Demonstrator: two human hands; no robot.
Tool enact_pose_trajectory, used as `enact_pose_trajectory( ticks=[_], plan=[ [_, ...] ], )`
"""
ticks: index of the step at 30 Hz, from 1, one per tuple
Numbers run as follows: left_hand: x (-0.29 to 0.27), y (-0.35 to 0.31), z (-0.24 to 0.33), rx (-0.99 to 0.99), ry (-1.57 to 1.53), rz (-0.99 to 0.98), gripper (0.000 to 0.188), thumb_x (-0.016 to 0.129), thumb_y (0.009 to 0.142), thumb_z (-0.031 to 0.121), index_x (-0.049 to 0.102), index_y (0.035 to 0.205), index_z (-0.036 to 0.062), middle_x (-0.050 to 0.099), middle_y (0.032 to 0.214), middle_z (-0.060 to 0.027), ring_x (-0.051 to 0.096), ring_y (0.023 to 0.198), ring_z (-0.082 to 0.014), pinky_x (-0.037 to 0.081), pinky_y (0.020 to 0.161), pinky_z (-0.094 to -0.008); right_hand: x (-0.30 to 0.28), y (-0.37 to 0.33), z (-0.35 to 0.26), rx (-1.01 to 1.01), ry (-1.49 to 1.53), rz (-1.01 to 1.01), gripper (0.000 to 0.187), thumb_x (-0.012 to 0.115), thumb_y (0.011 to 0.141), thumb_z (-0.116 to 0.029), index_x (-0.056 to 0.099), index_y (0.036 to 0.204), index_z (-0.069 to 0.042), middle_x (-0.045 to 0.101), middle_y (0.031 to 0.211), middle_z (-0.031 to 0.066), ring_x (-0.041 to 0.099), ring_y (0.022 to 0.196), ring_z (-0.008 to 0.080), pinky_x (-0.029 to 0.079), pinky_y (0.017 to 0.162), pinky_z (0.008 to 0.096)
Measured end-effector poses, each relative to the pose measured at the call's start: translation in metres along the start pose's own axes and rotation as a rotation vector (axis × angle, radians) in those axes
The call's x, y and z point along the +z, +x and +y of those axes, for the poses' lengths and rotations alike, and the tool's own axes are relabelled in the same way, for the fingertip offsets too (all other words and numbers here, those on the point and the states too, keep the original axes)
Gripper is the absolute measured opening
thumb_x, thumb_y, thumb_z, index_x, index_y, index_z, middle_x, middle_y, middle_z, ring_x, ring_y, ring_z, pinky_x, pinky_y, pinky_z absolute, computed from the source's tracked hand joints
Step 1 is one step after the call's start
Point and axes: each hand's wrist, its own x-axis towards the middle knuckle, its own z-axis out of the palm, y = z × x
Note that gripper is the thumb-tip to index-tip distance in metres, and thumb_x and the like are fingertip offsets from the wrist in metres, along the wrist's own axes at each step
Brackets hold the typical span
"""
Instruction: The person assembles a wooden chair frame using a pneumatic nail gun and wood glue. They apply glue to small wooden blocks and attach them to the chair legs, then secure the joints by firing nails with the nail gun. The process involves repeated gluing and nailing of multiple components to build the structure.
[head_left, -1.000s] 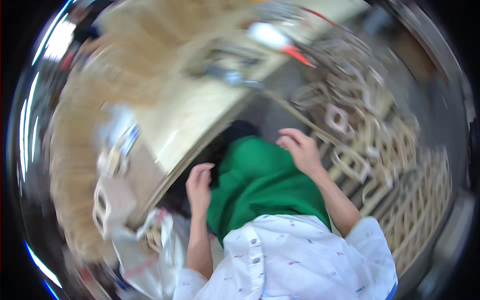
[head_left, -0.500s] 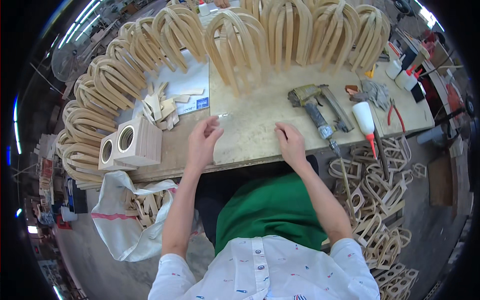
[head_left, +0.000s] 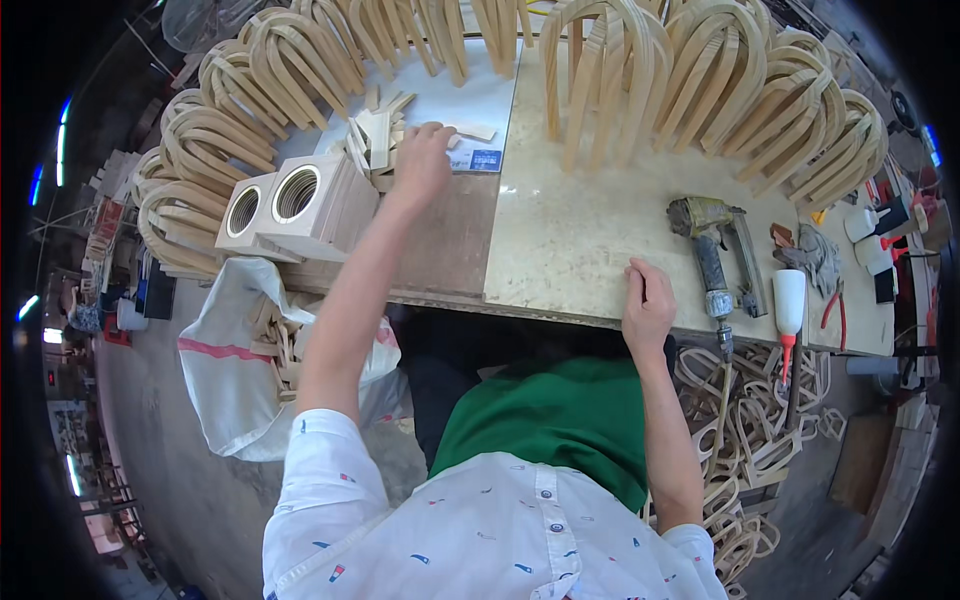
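My left hand reaches over the right side of a pile of thin wooden strips on the bench. Its fingers bend down among the strips, and their tips are hidden, so a hold cannot be made out. Near the bench's front edge, my right hand hovers with loosely bent fingers, thumb a little apart, nothing visible in it. Left of the pile stand wooden blocks with round holes. A pneumatic nail gun lies to the right of my right hand.
Bent-wood arched frames line the bench's back and left side. A white glue bottle, a grey cloth and red-handled pliers lie at right. Below, a white sack holds wood scraps; wooden loops heap on the floor.
My left hand has moved forward and left, from the bench's front area to the wooden strips. My right hand stays near the front edge. The head view has shifted toward the left.
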Motion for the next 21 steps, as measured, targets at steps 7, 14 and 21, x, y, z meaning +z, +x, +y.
enact_pose_trajectory(
  ticks=[7, 14, 21],
  plan=[
    [0.040, 0.050, -0.021, 0.128, 0.071, -0.150, 0.039, 0.055, 0.079, 0.000, 0.064, 0.115, 0.0123, 0.063, 0.118, -0.0070, 0.055, 0.110, -0.0326, 0.046, 0.092, -0.0433, 0.001, 0.003, -0.004, 0.004, -0.020, 0.014, 0.012, 0.058, 0.088, 0.000, 0.065, 0.098, 0.001, 0.066, 0.087, 0.0132, 0.064, 0.081, 0.0266, 0.051, 0.073, 0.0334],
    [0.037, 0.040, 0.002, 0.305, -0.115, -0.261, 0.026, 0.059, 0.081, 0.006, 0.065, 0.106, 0.0083, 0.065, 0.107, -0.0081, 0.057, 0.100, -0.0310, 0.048, 0.087, -0.0396, 0.003, 0.008, -0.006, 0.326, 0.230, -0.079, 0.015, 0.059, 0.090, -0.003, 0.064, 0.104, 0.001, 0.068, 0.092, 0.0098, 0.064, 0.085, 0.0200, 0.050, 0.073, 0.0320],
    [-0.040, -0.013, 0.092, -0.217, -1.039, -0.484, 0.031, 0.060, 0.091, 0.011, 0.060, 0.121, 0.0020, 0.064, 0.108, -0.0053, 0.058, 0.096, -0.0157, 0.046, 0.086, -0.0294, 0.056, 0.041, -0.049, 0.406, 0.799, -0.141, 0.029, 0.060, 0.094, -0.011, 0.058, 0.120, 0.002, 0.065, 0.108, 0.0070, 0.059, 0.093, 0.0122, 0.050, 0.076, 0.0276]
  ],
)
